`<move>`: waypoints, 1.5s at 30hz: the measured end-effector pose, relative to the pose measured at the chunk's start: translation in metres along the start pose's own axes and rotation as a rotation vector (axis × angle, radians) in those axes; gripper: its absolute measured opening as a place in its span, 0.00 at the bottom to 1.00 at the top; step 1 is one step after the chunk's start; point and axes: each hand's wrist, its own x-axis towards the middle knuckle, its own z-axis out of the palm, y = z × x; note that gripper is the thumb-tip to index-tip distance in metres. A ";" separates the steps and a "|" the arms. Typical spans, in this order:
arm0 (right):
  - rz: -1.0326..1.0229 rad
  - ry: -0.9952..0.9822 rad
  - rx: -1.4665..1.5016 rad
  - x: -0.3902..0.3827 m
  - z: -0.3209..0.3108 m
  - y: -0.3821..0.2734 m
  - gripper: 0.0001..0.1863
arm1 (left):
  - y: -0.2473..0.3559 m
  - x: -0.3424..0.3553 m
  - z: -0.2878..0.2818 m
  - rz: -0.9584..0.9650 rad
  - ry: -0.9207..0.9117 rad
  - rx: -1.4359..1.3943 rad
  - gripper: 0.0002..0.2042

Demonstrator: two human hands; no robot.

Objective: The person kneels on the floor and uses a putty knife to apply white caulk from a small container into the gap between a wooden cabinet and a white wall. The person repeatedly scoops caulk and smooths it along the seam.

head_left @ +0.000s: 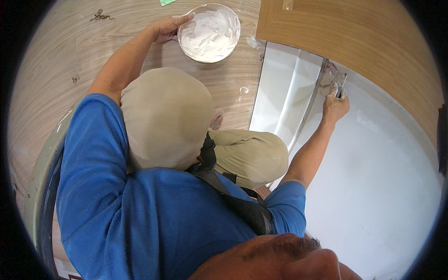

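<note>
My left hand (169,28) grips the side of a round bowl (239,29), its thumb over the rim. Thick white paste (210,36) with a rough, worked surface fills much of the bowl. Out to the right, my right hand (336,106) is closed around a small putty knife (343,81), whose blade shows only in part. The knife is at the corner of a white wall panel (378,154), beside a rough brownish-white patch (328,74). White smears mark the fingers of this hand.
A wood-grain panel (345,28) stands along the upper right. White frame moulding (285,88) runs between the wall and the wood-grain floor (93,56). My bent knees (165,116) lie between my arms. A curved grey rim (39,200) passes at the left, and a green scrap (167,2) shows at the top.
</note>
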 end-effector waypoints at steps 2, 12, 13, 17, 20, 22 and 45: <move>0.008 -0.013 -0.006 0.002 -0.005 -0.002 0.11 | 0.002 0.002 0.002 -0.002 -0.002 0.008 0.35; 0.035 0.024 -0.075 0.009 -0.002 -0.016 0.13 | 0.002 -0.004 0.002 0.009 -0.032 -0.009 0.35; 0.046 0.026 -0.068 0.009 -0.002 -0.015 0.12 | 0.003 -0.004 0.003 0.008 -0.034 -0.009 0.34; 0.079 0.032 -0.041 0.010 -0.002 -0.017 0.11 | 0.006 -0.008 0.007 -0.001 -0.005 -0.003 0.34; 0.084 0.034 -0.113 0.009 -0.002 -0.019 0.11 | 0.008 -0.009 0.005 -0.043 -0.014 0.030 0.35; 0.061 0.075 -0.116 0.010 0.000 -0.017 0.11 | 0.007 -0.010 0.008 -0.018 -0.016 0.003 0.35; 0.051 0.091 0.012 -0.012 -0.031 -0.019 0.11 | 0.003 -0.006 0.005 0.015 -0.045 -0.007 0.36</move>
